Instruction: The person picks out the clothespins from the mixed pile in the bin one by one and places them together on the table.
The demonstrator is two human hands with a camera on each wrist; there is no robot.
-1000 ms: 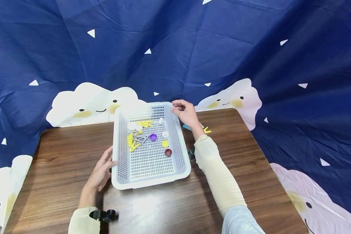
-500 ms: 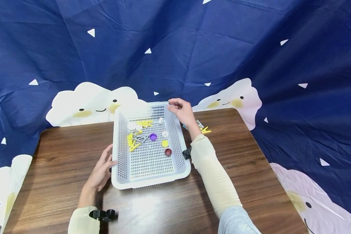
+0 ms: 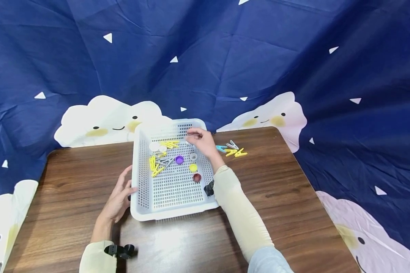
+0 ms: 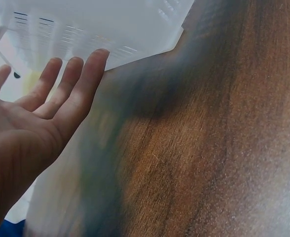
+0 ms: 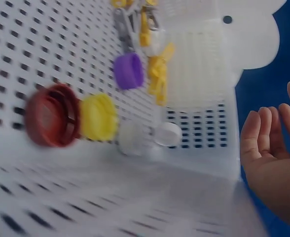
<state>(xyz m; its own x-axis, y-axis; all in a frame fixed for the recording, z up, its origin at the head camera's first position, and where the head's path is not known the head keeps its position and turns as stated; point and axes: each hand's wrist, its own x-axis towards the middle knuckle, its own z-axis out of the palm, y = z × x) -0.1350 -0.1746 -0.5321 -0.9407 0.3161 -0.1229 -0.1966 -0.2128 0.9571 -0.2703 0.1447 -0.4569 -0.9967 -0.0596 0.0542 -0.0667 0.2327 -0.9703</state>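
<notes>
A white plastic basket point(image 3: 177, 199) stands on the wooden table with bottle caps and clothespins in it. My left hand point(image 3: 115, 203) touches its left wall, the fingers loosely extended under the rim in the left wrist view. Above the basket's far right part is my right hand point(image 3: 204, 146), fingers relaxed and bent, with nothing visible between them in the right wrist view. Below that hand lie a small white cap point(image 5: 168, 134) and a wider white cap point(image 5: 132, 138). A yellow cap point(image 3: 193, 168), a dark red cap point(image 3: 196, 177) and a purple cap point(image 3: 179, 160) lie nearby.
Yellow clothespins point(image 3: 157, 171) and grey clothespins point(image 3: 165, 162) lie in the basket's left half, by flat white discs point(image 3: 154, 146). Outside, right of the basket, are a blue clothespin point(image 3: 221, 148), a grey clothespin point(image 3: 232, 144) and yellow clothespins point(image 3: 240, 152). A blue curtain point(image 3: 205, 57) hangs behind.
My right hand has moved left and nearer, from the basket's far right corner to over its inside. The clothespins outside have come into view. My left hand and the basket have stayed put.
</notes>
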